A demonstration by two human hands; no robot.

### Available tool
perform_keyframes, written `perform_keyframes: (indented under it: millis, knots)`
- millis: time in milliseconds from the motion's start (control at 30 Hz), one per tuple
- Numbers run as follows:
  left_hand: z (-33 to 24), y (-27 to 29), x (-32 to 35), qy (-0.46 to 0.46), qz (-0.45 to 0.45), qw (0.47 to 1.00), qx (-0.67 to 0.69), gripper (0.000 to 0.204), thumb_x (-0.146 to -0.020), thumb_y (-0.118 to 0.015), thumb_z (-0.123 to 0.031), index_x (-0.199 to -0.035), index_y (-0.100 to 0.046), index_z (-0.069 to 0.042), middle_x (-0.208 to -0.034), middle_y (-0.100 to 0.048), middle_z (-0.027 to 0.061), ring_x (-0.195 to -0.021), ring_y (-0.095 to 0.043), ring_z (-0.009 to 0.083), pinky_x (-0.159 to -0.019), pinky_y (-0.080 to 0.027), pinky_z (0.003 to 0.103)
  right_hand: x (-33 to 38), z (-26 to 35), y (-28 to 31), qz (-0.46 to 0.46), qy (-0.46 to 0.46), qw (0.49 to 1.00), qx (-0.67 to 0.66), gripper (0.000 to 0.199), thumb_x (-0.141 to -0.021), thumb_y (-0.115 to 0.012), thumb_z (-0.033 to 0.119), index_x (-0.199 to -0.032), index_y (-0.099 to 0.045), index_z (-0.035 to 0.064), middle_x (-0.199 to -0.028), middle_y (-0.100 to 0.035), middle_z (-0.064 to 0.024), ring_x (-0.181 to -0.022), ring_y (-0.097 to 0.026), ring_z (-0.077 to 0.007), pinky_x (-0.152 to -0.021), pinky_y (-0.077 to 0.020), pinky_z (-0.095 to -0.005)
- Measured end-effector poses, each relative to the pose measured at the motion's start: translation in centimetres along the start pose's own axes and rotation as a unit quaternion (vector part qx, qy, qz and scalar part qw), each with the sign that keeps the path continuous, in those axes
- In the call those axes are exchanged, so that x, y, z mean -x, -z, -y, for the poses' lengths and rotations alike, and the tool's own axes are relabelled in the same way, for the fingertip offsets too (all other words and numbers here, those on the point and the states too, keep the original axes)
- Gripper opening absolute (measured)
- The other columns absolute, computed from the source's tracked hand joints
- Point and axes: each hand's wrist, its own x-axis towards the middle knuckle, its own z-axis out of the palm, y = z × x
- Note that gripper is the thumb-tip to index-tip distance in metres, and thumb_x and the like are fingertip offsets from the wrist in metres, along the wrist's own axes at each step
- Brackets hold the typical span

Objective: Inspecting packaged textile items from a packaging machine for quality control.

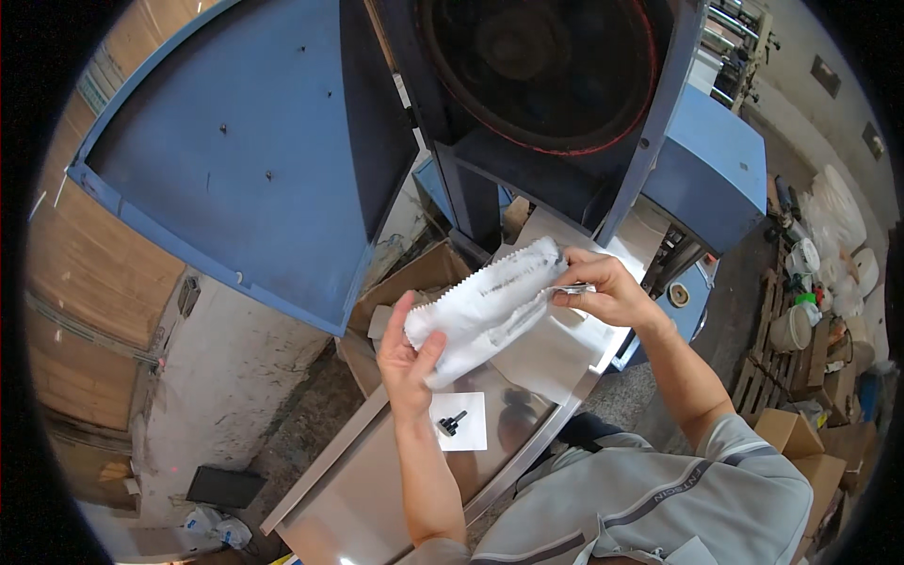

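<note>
A folded white wiping cloth [480, 306] with a zigzag edge and dark smudges stretches between my two hands above the metal table [513, 372]. My left hand [409, 353] grips its left end, thumb on the near side. At the right end, the fingers of my right hand [607, 287] pinch the cloth's edge. Under it, close to my left wrist, a black knob with a threaded stem [451, 424] lies on a square of white paper [471, 438] on the tabletop.
A blue machine door [226, 141] swings out at the left. Ahead is a large round dark wheel or opening [537, 66] with a red rim. An open cardboard box [363, 353] sits beside the table. Pallets [765, 344] and boxes [789, 438] line the right.
</note>
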Motion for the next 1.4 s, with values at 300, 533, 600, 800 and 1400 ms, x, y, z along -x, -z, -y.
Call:
perform_keyframes:
  millis: [300,533,600,800,1400]
  knots:
    - [0.5,-0.2,0.0,-0.004,0.071,0.996,-0.047,0.075,-0.085,-0.067,0.008,-0.150,-0.031,0.000,-0.113,-0.067,0.0108,-0.099,-0.065,0.0155,-0.087,-0.051,0.028,0.0,-0.5,0.2,-0.034,-0.040,0.999,-0.006,0.013,-0.086,-0.071,0.008,-0.095,-0.072,-0.0003,-0.080,-0.059,-0.0055,-0.076,-0.055,-0.0128,-0.066,-0.0416,-0.0282]
    - [1.1,0.5,0.1,0.072,0.007,0.991,0.109,0.060,-0.090,-0.069,-0.009,-0.142,-0.042,0.004,-0.120,-0.064,0.0115,-0.105,-0.062,0.0175,-0.091,-0.049,0.029,-0.4,-0.5,0.3,-0.061,-0.047,0.997,-0.008,0.013,-0.087,-0.071,0.010,-0.094,-0.071,-0.0019,-0.077,-0.058,-0.0047,-0.071,-0.053,-0.0101,-0.061,-0.0390,-0.0271]
    - [1.1,0.8,0.3,0.052,0.040,0.992,0.106,0.054,-0.092,-0.069,-0.012,-0.138,-0.048,0.005,-0.119,-0.064,0.0112,-0.105,-0.062,0.0167,-0.092,-0.048,0.029,-0.6,-0.4,0.4,-0.059,-0.050,0.997,-0.002,0.014,-0.087,-0.071,0.010,-0.094,-0.071,-0.0022,-0.077,-0.058,-0.0047,-0.071,-0.053,-0.0099,-0.061,-0.0387,-0.0270]
    - [0.8,0.0,0.4,0.081,0.091,0.986,-0.118,0.045,-0.083,-0.079,-0.009,-0.123,-0.062,0.005,-0.115,-0.065,0.0088,-0.103,-0.060,0.0133,-0.091,-0.047,0.027,-0.7,-0.5,0.3,-0.062,-0.049,0.997,-0.014,0.016,-0.087,-0.073,0.011,-0.093,-0.070,-0.0032,-0.077,-0.058,-0.0043,-0.071,-0.052,-0.0094,-0.061,-0.0386,-0.0270]
    - [2.0,-3.4,-2.0,0.225,0.297,0.915,-0.155,0.025,-0.097,-0.064,-0.016,-0.113,-0.065,0.003,-0.089,-0.064,-0.0024,-0.080,-0.055,0.0032,-0.068,-0.046,0.021,-1.9,0.7,0.2,0.180,0.011,0.981,-0.068,0.018,-0.081,-0.077,0.010,-0.097,-0.073,0.0007,-0.097,-0.066,-0.0108,-0.089,-0.062,-0.0218,-0.076,-0.0479,-0.0316]
